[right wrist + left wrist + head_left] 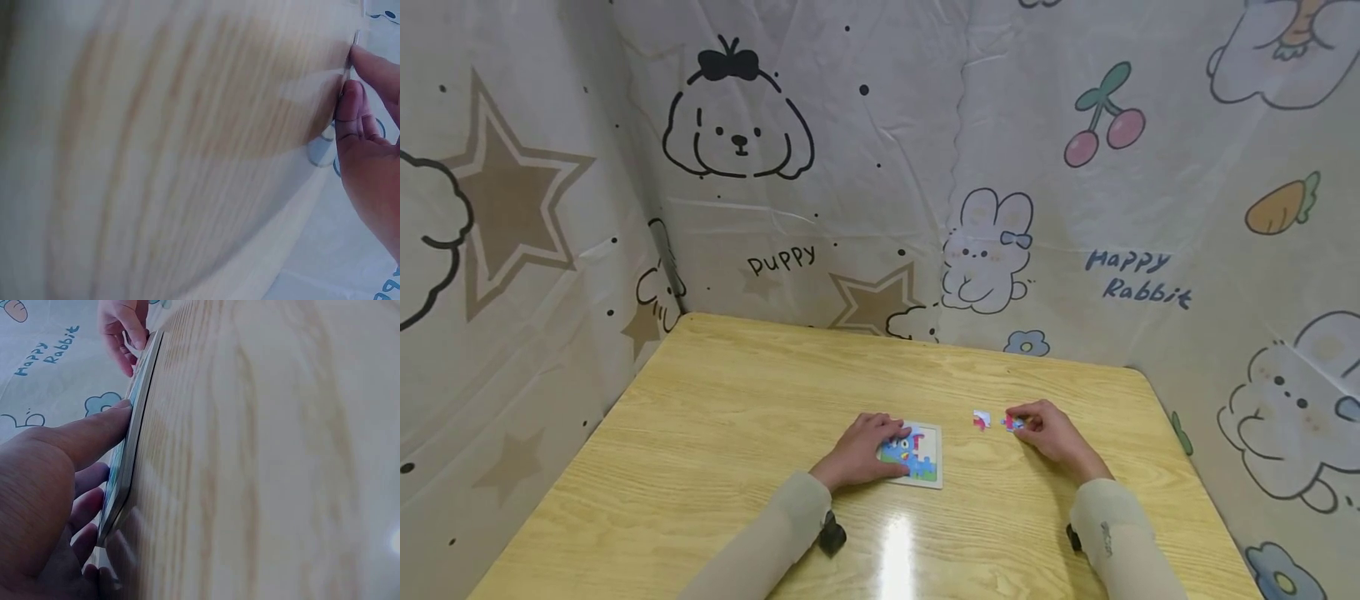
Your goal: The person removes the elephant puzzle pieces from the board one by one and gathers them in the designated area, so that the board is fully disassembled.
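Left hand (861,451) grips jigsaw tray (929,442) by its left side | right hand (1054,435) pinches blue-and-red jigsaw piece (1008,422), toward counter's (737,400) far right corner | tray lies left of right hand, white-and-pink jigsaw piece (982,418) between

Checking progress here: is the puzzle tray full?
Partly full: the puzzle tray has a bare patch; a loose piece lies outside it.

My left fingers (889,428) cover the left side of the puzzle tray (939,458), no clue what's under there. My right fingers (1028,409) hide part of the piece (1009,422) they pinch, both sleeves (786,508) run off the head view, and the worktop (106,162) is blurry in the right wrist view
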Motion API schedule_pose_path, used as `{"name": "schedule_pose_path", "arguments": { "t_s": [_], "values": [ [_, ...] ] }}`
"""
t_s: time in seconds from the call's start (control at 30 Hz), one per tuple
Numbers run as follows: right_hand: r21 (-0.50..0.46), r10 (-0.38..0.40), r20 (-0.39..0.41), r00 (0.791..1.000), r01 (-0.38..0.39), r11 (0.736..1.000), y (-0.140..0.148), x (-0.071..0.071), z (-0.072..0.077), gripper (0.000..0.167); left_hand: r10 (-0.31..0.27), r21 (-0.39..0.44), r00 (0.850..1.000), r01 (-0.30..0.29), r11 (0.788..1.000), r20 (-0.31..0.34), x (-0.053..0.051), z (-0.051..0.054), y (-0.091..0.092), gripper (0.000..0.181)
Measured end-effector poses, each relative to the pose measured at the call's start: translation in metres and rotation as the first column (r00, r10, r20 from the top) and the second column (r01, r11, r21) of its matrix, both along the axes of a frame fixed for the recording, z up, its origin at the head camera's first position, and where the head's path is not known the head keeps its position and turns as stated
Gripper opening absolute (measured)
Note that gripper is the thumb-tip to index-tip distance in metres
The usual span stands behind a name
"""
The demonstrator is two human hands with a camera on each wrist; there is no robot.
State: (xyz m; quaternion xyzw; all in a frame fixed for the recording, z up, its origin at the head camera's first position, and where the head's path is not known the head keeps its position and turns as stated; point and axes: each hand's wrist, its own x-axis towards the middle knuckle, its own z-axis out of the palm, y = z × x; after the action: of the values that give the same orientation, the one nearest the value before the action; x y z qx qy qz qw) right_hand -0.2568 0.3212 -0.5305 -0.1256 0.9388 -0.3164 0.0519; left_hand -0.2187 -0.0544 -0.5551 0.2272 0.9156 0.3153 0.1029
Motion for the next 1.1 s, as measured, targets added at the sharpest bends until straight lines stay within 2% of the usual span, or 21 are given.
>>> {"name": "schedule_pose_path", "arguments": {
  "t_s": [0.37, 0.53, 0.67, 0.8, 0.93, 1.1],
  "values": [
    [-0.005, -0.065, -0.061, 0.996, 0.065, 0.998, -0.02, 0.014, 0.007, 0.035, 0.001, -0.009, 1.0, -0.001, 1.0, -0.007, 0.001, -0.001, 0.0, 0.072],
    [-0.065, -0.033, -0.041, 0.999, 0.031, 0.997, -0.041, 0.023, 0.013, 0.031, 0.0, 0.004, 1.0, 0.0, 1.0, -0.015, 0.002, 0.001, 0.0, 0.073],
    [-0.101, 0.0, 0.017, 1.0, 0.002, 0.995, -0.059, 0.032, 0.016, 0.028, 0.002, 0.007, 1.0, -0.002, 1.0, -0.012, 0.002, 0.002, 0.001, 0.073],
    [-0.144, 0.071, 0.063, 0.995, -0.061, 0.988, -0.078, 0.04, 0.017, 0.026, 0.007, -0.001, 1.0, -0.007, 1.0, -0.009, 0.001, 0.003, 0.001, 0.072],
    [-0.166, 0.16, 0.104, 0.982, -0.142, 0.976, -0.096, 0.047, 0.014, 0.026, 0.005, -0.014, 1.0, -0.005, 1.0, -0.014, 0.0, 0.002, 0.001, 0.071],
    [-0.192, 0.241, 0.163, 0.957, -0.209, 0.959, -0.113, 0.054, 0.012, 0.034, -0.002, -0.003, 1.0, 0.002, 1.0, -0.009, 0.001, 0.003, 0.0, 0.07]
  ]
}}
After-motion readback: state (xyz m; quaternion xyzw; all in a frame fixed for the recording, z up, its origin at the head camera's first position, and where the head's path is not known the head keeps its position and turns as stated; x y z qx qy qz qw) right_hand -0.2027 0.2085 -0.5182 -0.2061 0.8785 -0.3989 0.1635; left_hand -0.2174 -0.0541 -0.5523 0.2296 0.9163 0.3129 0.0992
